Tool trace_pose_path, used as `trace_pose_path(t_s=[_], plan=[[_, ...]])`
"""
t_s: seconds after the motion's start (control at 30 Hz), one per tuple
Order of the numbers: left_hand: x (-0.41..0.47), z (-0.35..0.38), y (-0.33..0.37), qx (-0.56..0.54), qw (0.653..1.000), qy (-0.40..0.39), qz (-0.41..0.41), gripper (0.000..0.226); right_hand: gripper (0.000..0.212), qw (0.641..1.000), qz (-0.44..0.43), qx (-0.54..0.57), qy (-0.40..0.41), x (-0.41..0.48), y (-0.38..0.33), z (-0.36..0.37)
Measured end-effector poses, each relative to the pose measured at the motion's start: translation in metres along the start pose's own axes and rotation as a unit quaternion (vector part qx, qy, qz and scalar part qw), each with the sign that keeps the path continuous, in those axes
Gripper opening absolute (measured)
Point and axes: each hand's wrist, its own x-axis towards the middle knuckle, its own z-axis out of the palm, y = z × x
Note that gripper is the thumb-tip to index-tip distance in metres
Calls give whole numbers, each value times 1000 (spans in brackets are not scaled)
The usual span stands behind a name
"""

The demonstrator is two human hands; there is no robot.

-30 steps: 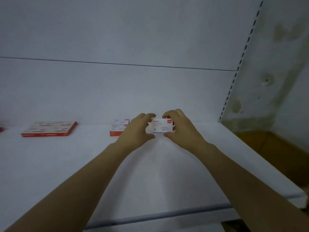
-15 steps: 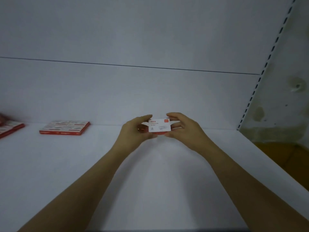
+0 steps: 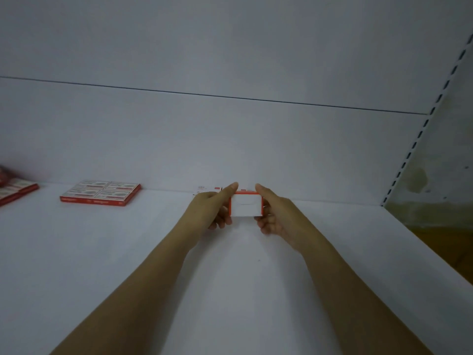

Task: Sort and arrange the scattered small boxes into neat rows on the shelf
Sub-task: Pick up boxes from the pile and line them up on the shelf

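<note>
A small white box with orange-red edges [image 3: 246, 206] is held above the white shelf [image 3: 230, 278], near the back wall. My left hand [image 3: 213, 207] grips its left end and my right hand [image 3: 275, 213] grips its right end. The box's blank white face is turned toward me. Just behind my left hand another small white box [image 3: 207, 188] stands against the back wall, mostly hidden. A flat block of several red and white boxes [image 3: 101, 192] lies in neat rows at the back left. More red boxes [image 3: 12, 190] sit at the far left edge, blurred.
The white back panel [image 3: 230, 139] rises behind the shelf. A slotted upright [image 3: 419, 129] marks the shelf's right end, with a stained wall [image 3: 440, 175] and a brown floor area [image 3: 445, 242] beyond it.
The box has been turned over between my hands: its printed label faced me before, now a blank white face with orange edges does. The view has shifted slightly left.
</note>
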Motion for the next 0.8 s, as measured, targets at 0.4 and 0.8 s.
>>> trace_pose_path(t_s=[0.4,0.8], plan=[[11,-5,-11,-89,990,-82,71,48,34,982,-186,40,-20,1,-5,-15],[9,5,-15,-24,986,-56,158,50,47,907,-362,-215,-6,-18,5,13]])
